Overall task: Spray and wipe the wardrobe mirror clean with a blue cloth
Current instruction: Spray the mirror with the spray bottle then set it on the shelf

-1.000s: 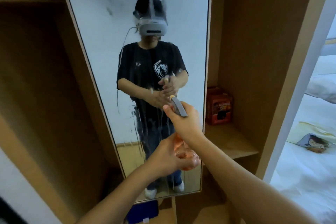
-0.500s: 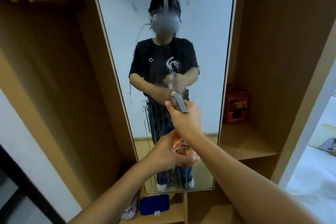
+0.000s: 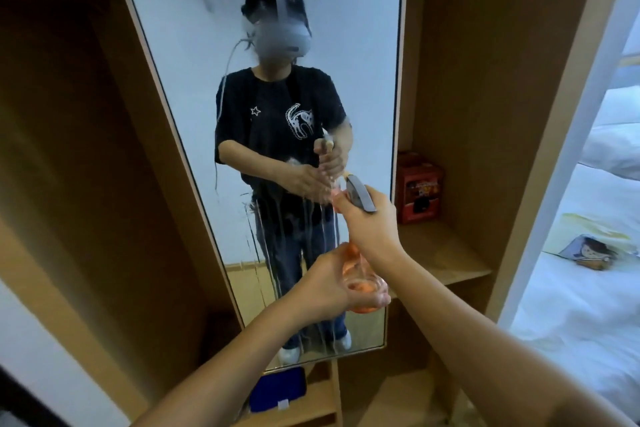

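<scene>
Mirror point(image 3: 207, 87) streaked — both hands' fingers wrapped around orange spray bottle point(image 3: 358, 274).

Head camera looks forward and down, close before the wardrobe mirror point(image 3: 277, 45).

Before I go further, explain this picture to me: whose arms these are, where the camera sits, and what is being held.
There is no machine here: the camera sits on a person's head, looking forward and down, so the two bare arms are theirs. The wardrobe mirror in front reflects that person. The right hand grips the grey trigger head of an orange spray bottle; the left hand steadies its body from below. Liquid streaks run down the glass. A blue cloth lies on the low shelf under the mirror, and a red box stands on the side shelf.
</scene>
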### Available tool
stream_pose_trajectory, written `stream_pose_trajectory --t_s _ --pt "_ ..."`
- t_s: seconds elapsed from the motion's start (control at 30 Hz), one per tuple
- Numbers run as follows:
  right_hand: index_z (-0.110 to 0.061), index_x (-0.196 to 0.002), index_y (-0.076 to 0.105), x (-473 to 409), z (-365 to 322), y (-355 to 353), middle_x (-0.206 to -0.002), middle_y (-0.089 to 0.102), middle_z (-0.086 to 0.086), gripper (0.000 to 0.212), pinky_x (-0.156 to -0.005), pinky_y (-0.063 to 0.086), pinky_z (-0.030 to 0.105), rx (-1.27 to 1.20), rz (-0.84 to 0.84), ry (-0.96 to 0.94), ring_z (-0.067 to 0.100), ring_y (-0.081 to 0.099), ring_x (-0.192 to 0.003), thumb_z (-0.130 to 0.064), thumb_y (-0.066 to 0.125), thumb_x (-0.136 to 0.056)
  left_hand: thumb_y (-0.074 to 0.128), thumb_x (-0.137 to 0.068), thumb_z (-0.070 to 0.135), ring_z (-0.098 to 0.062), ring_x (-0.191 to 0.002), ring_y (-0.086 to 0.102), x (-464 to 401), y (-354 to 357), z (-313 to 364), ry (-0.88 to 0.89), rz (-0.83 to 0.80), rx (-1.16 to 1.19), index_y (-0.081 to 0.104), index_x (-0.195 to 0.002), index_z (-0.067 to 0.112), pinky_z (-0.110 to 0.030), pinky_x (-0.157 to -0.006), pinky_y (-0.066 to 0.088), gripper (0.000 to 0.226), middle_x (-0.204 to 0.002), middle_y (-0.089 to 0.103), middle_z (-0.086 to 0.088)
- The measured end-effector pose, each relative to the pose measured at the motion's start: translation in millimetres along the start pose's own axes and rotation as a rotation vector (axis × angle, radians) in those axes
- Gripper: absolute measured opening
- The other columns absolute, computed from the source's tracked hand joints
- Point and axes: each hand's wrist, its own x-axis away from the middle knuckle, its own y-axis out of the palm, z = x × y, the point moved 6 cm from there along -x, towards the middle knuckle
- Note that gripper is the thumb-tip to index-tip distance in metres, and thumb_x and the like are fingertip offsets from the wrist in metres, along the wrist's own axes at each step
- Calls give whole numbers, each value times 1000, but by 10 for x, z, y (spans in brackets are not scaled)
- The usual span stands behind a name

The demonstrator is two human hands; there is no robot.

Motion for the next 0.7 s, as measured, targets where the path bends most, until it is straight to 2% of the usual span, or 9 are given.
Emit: stream_pose_trajectory --t_s 0.03,0.1,0.2,0.3,0.4,0.5,0.57,0.63,0.7 --pt "-8 -69 54 -5 28 -63 -58 48 -1 32 -52 36 25 6 17 3 7 40 -50 -29 64 -91 83 -66 38 -3 -106 62 -33 51 24 7 -12 -4 51 -121 30 -33 -96 51 64 -112 65 12" --pt "-2 -77 59 -2 82 -186 -63 53 7 32 -52 38 26 1 48 10 10 44 -54 -30 64 -91 83 -70 34 0 -105 62 -93 150 71 21 -34 -14 51 -121 29 -28 -94 51 60 -111 64 14" --pt "-2 -83 62 -6 161 -337 -79 65 21 30 -58 49 37 -16 88 16 25 56 -64 -31 65 -91 82 -73 33 2 -105 60 -154 281 107 32 -58 -20 51 -122 30 -24 -93 50 58 -112 63 16" --pt "-7 -83 63 -12 219 -427 -82 68 19 27 -68 56 40 -3 106 17 34 67 -78 -33 65 -91 81 -73 35 6 -104 60 -196 383 98 28 -66 -13 49 -120 35 -19 -90 50 57 -109 62 20" --pt "-14 -79 62 -13 266 -476 -75 66 14 22 -69 58 45 -11 124 40 36 67 -76 -33 66 -90 81 -74 34 12 -99 59 -222 453 86 30 -79 -19 49 -118 36 -10 -80 47 54 -103 63 22" --pt "-5 -76 61 -1 326 -493 -66 58 8 30 -66 57 48 -4 138 87 29 60 -64 -31 68 -89 81 -73 34 12 -98 60 -233 487 52 18 -77 -7 49 -121 31 -9 -81 47 58 -101 64 23" --pt "-3 -78 62 17 393 -482 -66 57 9 32 -66 58 51 1 135 107 25 57 -63 -32 69 -88 82 -72 33 14 -95 60 -224 523 6 -1 -81 6 49 -120 31 -8 -78 48 58 -98 64 24" --pt "-8 -80 63 61 454 -465 -71 62 14 28 -68 58 51 1 116 114 26 60 -64 -33 69 -88 82 -71 36 8 -98 61 -200 573 -59 -20 -80 11 49 -121 31 -15 -85 50 61 -104 64 20" --pt "-9 -83 65 113 517 -446 -78 67 15 26 -69 58 45 38 91 109 29 66 -70 -35 67 -89 82 -69 39 3 -99 62 -163 622 -132 -35 -81 17 50 -120 32 -23 -90 53 61 -105 65 17"
